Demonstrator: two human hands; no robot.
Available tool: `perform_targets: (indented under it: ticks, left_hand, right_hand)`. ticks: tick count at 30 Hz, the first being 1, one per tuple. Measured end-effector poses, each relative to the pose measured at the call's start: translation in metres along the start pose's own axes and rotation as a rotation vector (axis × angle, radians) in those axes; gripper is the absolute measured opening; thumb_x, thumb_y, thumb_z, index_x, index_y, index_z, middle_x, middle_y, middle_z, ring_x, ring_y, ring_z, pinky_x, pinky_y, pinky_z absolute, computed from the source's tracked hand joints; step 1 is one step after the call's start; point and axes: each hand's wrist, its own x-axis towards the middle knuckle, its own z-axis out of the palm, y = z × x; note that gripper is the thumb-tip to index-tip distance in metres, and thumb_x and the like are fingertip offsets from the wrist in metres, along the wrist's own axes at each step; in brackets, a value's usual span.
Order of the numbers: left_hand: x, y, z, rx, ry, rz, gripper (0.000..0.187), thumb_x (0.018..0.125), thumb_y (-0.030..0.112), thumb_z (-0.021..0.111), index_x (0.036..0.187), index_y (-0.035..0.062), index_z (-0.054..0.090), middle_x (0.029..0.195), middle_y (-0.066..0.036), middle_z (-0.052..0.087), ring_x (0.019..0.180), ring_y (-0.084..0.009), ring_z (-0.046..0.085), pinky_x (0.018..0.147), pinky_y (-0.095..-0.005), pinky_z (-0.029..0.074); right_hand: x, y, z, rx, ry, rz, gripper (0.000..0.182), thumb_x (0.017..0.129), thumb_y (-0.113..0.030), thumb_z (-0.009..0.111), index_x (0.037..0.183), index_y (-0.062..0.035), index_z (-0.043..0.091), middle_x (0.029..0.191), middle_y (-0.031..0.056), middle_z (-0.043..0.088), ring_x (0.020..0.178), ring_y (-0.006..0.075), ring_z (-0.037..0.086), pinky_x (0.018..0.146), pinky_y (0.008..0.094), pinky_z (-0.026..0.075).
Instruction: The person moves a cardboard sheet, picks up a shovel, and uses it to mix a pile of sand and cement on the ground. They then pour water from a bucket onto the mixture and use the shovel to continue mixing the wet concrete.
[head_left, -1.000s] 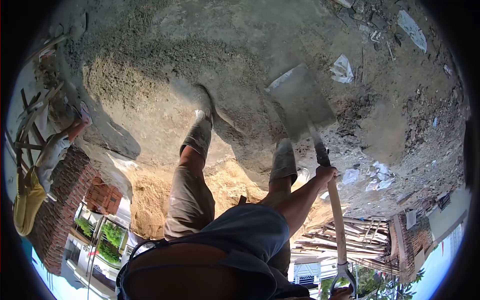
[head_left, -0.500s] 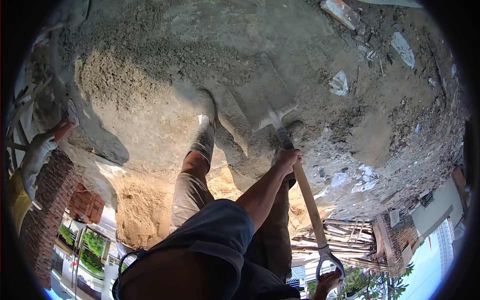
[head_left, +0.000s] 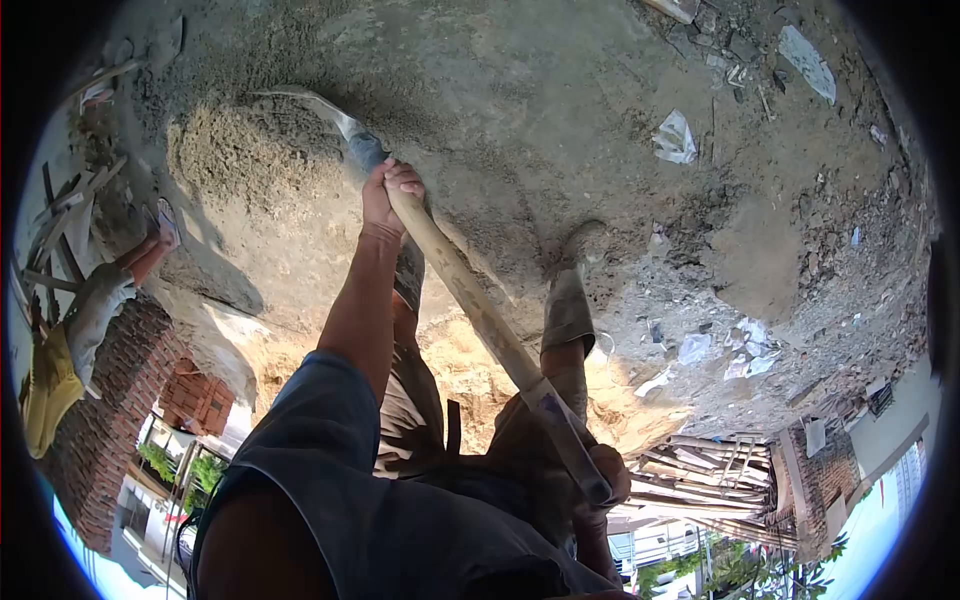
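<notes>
A shovel (head_left: pixel 470 290) with a pale wooden shaft runs slantwise across the view. My left hand (head_left: pixel 393 190) is wrapped round its shaft just behind the dark metal socket. At the other end, my right hand (head_left: pixel 608 474) is closed round the grip of the handle, low in the view near my hip. The blade (head_left: pixel 318 103) is turned nearly edge-on, at the far right side of a heap of wet grey mortar (head_left: pixel 235 150). How much the blade carries cannot be seen from here.
A person stands at the left, with a sandalled foot (head_left: pixel 167 224) near the heap. A brick wall (head_left: pixel 100 420) and stacked bricks (head_left: pixel 196 398) lie below. Plastic scraps (head_left: pixel 675 138) and rubble litter the right side. Wooden poles (head_left: pixel 700 480) are piled behind me.
The shovel blade has swung left from the ground before my feet to the mortar heap and tipped edge-on. My left hand moved left and forward with it; my right hand came up and inward.
</notes>
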Motion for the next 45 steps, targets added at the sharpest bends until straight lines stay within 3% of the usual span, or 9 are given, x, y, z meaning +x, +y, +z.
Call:
perform_targets:
  ticks: [6,10,13,17,23,28,31,35,45]
  left_hand:
    - [0.015,-0.236,-0.062,0.386,0.759,-0.142,0.013,0.081,0.012,0.057,0.072,0.0119,0.047,0.059,0.002,0.044,0.052,-0.0127,0.047,0.052,-0.0311,0.043]
    - [0.001,-0.338,-0.119,0.443,0.849,-0.206,0.013,0.075,0.008,0.061,0.069,0.0083,0.049,0.057,-0.003,0.049,0.046,-0.0170,0.049,0.045,-0.0358,0.043]
    - [0.015,-0.319,-0.141,0.611,1.033,-0.086,0.013,0.073,0.007,0.062,0.067,0.0053,0.050,0.056,-0.005,0.052,0.044,-0.0177,0.051,0.040,-0.0340,0.042]
    - [0.050,-0.130,-0.097,0.608,1.008,0.055,0.014,0.077,0.011,0.058,0.069,0.0053,0.048,0.057,-0.006,0.048,0.045,-0.0176,0.048,0.043,-0.0340,0.044]
    - [0.064,0.082,-0.019,0.796,0.975,0.083,0.015,0.080,0.014,0.053,0.069,0.0073,0.047,0.055,-0.005,0.045,0.046,-0.0187,0.047,0.047,-0.0327,0.045]
    - [-0.006,0.089,0.051,0.160,0.355,0.138,0.019,0.085,0.017,0.046,0.067,0.0131,0.043,0.057,0.004,0.040,0.052,-0.0100,0.042,0.055,-0.0300,0.041]
    - [-0.037,0.107,0.071,-0.009,-0.102,0.217,0.017,0.085,0.017,0.047,0.068,0.0133,0.043,0.060,0.004,0.041,0.055,-0.0085,0.042,0.056,-0.0286,0.040]
    - [-0.054,0.149,0.073,0.111,0.140,0.257,0.019,0.086,0.020,0.046,0.067,0.0139,0.044,0.059,0.005,0.039,0.052,-0.0080,0.040,0.055,-0.0261,0.038]
    - [-0.014,0.085,0.164,0.082,-0.126,0.251,0.016,0.086,0.017,0.046,0.070,0.0117,0.045,0.061,0.004,0.041,0.053,-0.0083,0.041,0.056,-0.0263,0.038]
  right_hand:
    - [-0.076,0.100,-0.152,0.223,0.616,0.771,0.011,0.070,-0.010,0.049,0.064,-0.0031,0.053,0.042,0.0020,0.042,0.032,0.0092,0.036,0.032,0.0225,0.026]
    - [-0.099,0.074,-0.189,0.027,0.697,0.861,0.023,0.084,-0.017,0.050,0.067,-0.0057,0.060,0.037,-0.0001,0.038,0.027,0.0079,0.034,0.026,0.0223,0.027]
    - [-0.077,0.077,-0.166,0.058,0.731,0.960,0.023,0.084,-0.018,0.051,0.065,-0.0077,0.058,0.037,-0.0014,0.037,0.027,0.0081,0.033,0.026,0.0230,0.026]
    - [0.005,0.067,-0.052,0.296,0.619,0.986,0.010,0.076,-0.005,0.054,0.068,-0.0089,0.049,0.052,-0.0039,0.039,0.037,0.0050,0.035,0.032,0.0210,0.026]
    - [0.062,-0.037,0.086,0.320,0.381,0.485,0.024,0.075,-0.017,0.058,0.062,-0.0058,0.041,0.049,-0.0012,0.038,0.037,0.0059,0.035,0.035,0.0213,0.026]
    - [0.039,-0.067,0.053,-0.182,0.146,0.046,0.035,0.076,-0.034,0.056,0.068,-0.0009,0.048,0.067,0.0044,0.051,0.066,0.0137,0.051,0.060,0.0289,0.040]
    - [0.029,-0.077,0.058,-0.152,-0.027,-0.143,0.017,0.071,-0.015,0.062,0.073,-0.0033,0.051,0.074,0.0112,0.056,0.066,0.0253,0.055,0.061,0.0332,0.044]
    - [0.040,-0.129,0.091,-0.189,-0.322,-0.399,0.018,0.064,-0.010,0.066,0.074,-0.0100,0.051,0.077,0.0087,0.055,0.074,0.0272,0.054,0.068,0.0398,0.043]
    - [0.077,-0.097,0.025,-0.167,0.045,-0.234,0.015,0.069,-0.013,0.066,0.069,-0.0056,0.052,0.071,0.0082,0.053,0.068,0.0251,0.054,0.062,0.0355,0.044]
